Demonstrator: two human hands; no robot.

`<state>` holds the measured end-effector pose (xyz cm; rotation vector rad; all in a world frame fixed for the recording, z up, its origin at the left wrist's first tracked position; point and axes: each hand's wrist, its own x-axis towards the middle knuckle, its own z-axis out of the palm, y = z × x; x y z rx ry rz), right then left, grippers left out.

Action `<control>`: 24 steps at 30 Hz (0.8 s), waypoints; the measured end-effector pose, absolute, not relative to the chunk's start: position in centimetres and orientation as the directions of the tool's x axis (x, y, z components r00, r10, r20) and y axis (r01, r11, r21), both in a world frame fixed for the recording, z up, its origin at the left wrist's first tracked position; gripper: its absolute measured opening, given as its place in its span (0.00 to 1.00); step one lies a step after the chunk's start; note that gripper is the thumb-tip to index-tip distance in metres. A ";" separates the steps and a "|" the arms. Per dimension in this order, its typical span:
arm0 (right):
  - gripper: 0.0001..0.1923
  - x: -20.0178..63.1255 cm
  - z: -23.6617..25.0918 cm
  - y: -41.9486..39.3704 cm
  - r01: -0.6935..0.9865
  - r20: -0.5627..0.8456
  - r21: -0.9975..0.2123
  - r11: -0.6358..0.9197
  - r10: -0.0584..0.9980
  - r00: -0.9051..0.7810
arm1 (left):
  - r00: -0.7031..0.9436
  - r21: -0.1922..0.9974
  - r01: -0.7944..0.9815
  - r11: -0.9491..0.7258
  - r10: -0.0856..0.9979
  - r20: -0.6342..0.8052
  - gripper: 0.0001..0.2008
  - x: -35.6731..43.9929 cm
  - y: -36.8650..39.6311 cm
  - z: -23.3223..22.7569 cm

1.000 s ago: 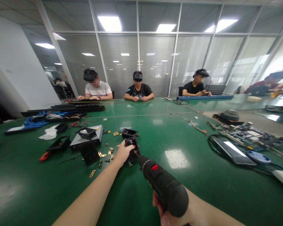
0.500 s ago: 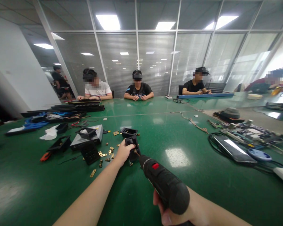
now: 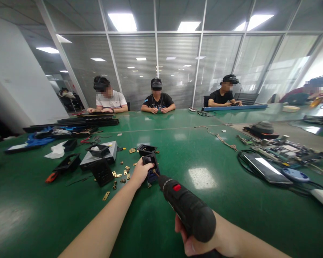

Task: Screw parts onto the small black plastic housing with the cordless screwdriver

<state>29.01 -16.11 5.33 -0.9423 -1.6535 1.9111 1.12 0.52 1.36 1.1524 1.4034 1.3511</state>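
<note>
My left hand [image 3: 140, 173] grips a small black plastic housing [image 3: 151, 165] standing on the green table [image 3: 204, 215]. My right hand [image 3: 199, 243] holds a black electric screwdriver [image 3: 187, 209] with a red switch, its bit tip pressed into the housing. Several small brass plates [image 3: 120, 175] lie scattered just left of my left hand. Another black housing [image 3: 146, 149] sits right behind the held one.
At the left are black trays [image 3: 68, 163], a grey box [image 3: 107, 153], white paper [image 3: 56, 152] and a red-handled tool [image 3: 51, 177]. At the right lie a circuit board [image 3: 285, 150], a tablet [image 3: 266, 168] and cables. Three people sit at the far side; another is at the right edge.
My hands and the screwdriver have held nearly still on the housing. The view has tilted slightly, and a person standing at the back left is gone.
</note>
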 end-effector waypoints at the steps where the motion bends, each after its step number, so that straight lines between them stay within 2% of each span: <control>1: 0.30 29.0 5.4 -16.1 0.095 -0.199 -0.978 -0.184 0.712 -0.673 | -0.212 0.998 0.055 -0.010 0.977 0.022 0.23 1.1 0.6 1.3; 7: 0.28 29.0 5.4 -16.0 0.055 -0.157 -0.985 -0.166 0.701 -0.696 | -0.204 0.998 0.062 -0.013 0.979 0.026 0.22 1.1 0.6 1.1; 12: 0.31 29.0 5.7 -16.0 0.090 -0.196 -0.979 -0.185 0.709 -0.678 | -0.197 0.998 0.061 -0.016 0.980 0.027 0.24 0.9 0.8 0.9; 24: 0.28 28.9 5.9 -16.1 0.089 -0.188 -0.980 -0.176 0.705 -0.683 | -0.203 0.998 0.052 -0.021 0.979 0.031 0.23 1.0 0.7 1.0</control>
